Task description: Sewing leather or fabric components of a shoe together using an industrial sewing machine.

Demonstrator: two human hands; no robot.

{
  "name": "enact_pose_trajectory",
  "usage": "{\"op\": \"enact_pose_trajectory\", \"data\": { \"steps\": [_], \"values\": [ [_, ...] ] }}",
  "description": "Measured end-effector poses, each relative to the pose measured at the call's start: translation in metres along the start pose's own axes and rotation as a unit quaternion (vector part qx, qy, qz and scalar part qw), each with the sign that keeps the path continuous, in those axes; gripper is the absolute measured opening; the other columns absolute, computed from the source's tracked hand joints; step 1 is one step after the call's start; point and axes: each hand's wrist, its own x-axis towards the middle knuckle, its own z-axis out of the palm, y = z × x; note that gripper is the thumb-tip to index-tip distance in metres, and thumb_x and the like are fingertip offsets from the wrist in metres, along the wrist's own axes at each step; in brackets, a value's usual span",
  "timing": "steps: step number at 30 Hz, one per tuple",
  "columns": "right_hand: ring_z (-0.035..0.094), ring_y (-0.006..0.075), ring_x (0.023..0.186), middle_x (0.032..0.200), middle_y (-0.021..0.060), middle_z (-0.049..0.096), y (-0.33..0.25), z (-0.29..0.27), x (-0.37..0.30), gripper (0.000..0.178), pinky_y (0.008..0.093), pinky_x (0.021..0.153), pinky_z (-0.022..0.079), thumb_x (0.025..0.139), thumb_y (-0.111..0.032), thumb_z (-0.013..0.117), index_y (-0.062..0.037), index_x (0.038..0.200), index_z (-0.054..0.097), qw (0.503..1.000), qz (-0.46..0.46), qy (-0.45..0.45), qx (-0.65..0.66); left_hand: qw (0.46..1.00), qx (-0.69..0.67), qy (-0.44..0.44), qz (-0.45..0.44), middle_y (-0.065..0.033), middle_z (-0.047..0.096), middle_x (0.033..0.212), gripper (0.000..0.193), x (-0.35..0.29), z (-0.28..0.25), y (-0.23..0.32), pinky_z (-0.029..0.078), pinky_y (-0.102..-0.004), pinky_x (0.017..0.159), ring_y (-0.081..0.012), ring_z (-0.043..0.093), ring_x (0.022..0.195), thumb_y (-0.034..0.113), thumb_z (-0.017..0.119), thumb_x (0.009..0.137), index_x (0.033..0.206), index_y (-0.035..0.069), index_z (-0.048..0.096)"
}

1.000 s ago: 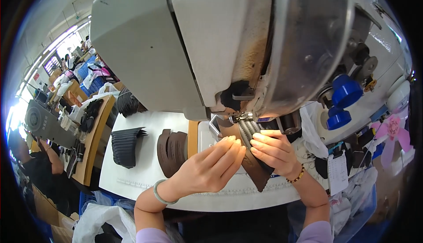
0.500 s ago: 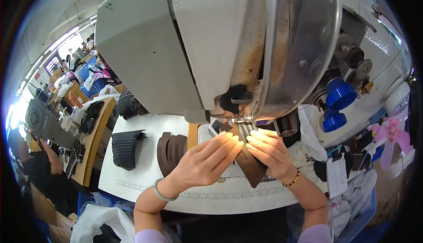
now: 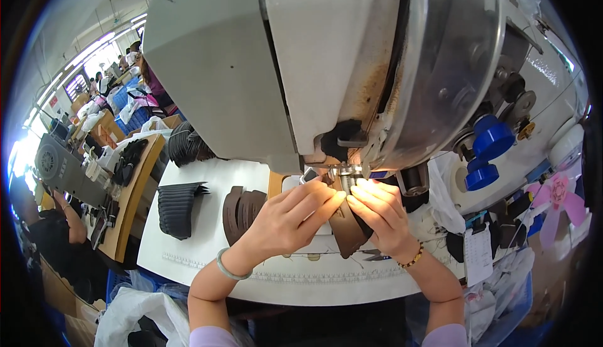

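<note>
Under the needle area (image 3: 347,172) of a large grey sewing machine (image 3: 213,64), a curved brown strip, leather-like (image 3: 347,237), lies with its tail hanging toward me. My left hand (image 3: 286,218), with a pale bangle at the wrist, has its fingers pinched together at the strip's left side. On the other side my right hand (image 3: 386,218), wearing a beaded bracelet, presses its closed fingers on the strip close to the lit needle. The fingertips of both hands nearly meet. They hide part of the strip's upper end.
Left on the white table are a stack of black ribbed pieces (image 3: 179,210), a stack of brown pieces (image 3: 242,212) and a black bundle (image 3: 185,144). Metal snips (image 3: 377,258) lie below my right hand. Blue knobs (image 3: 493,136), a notepad (image 3: 478,253) and a pink fan (image 3: 559,202) are at right.
The view has shifted slightly, so the machine sits further right. My left fingers have bent more closely at the strip, and its tail has swung left and up. The snips now show.
</note>
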Motion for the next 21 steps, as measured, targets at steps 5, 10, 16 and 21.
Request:
{"op": "enact_pose_trajectory", "data": {
  "steps": [5, 10, 16, 21],
  "values": [
    [0.060, 0.0230, 0.100, 0.114, 0.0093, 0.062, 0.004, -0.002, -0.008, 0.033, 0.0427, 0.088, 0.049, 0.076, -0.005, 0.068, 0.0011, 0.108, 0.066, 0.999, -0.015, 0.025, 0.028, 1.000, 0.016, 0.006, -0.002, -0.0137, 0.061, 0.101, 0.042, 0.008, -0.005, 0.020, 0.058, -0.0351, 0.080, -0.0288, 0.066, 0.093, 0.004, 0.068, 0.068, 0.109, -0.002, 0.064],
    [0.060, 0.0257, 0.106, 0.114, 0.0115, 0.062, 0.009, -0.001, -0.005, 0.027, 0.0459, 0.092, 0.052, 0.080, -0.004, 0.068, 0.0022, 0.106, 0.066, 0.998, -0.040, 0.021, 0.036, 1.000, -0.011, -0.001, -0.001, -0.0159, 0.063, 0.100, 0.040, 0.004, -0.006, 0.018, 0.059, -0.0366, 0.082, -0.0304, 0.067, 0.093, 0.001, 0.066, 0.065, 0.104, -0.006, 0.065],
    [0.061, 0.0253, 0.108, 0.112, 0.0100, 0.063, 0.010, -0.003, -0.003, 0.024, 0.0455, 0.094, 0.053, 0.080, -0.004, 0.069, 0.0021, 0.103, 0.067, 0.998, -0.044, 0.026, 0.032, 0.999, 0.027, -0.031, 0.023, -0.0144, 0.062, 0.098, 0.044, 0.012, -0.012, 0.023, 0.058, -0.0358, 0.087, -0.0278, 0.065, 0.093, 0.000, 0.060, 0.058, 0.100, -0.010, 0.065],
    [0.063, 0.0234, 0.102, 0.110, 0.0086, 0.065, 0.010, -0.002, -0.004, 0.025, 0.0429, 0.089, 0.052, 0.079, -0.002, 0.069, 0.0005, 0.104, 0.068, 0.997, -0.026, 0.032, 0.070, 0.999, 0.009, -0.039, 0.007, -0.0142, 0.068, 0.100, 0.035, 0.012, -0.014, 0.024, 0.059, -0.0342, 0.076, -0.0286, 0.069, 0.093, -0.003, 0.066, 0.065, 0.099, -0.005, 0.068]
  ]
}}
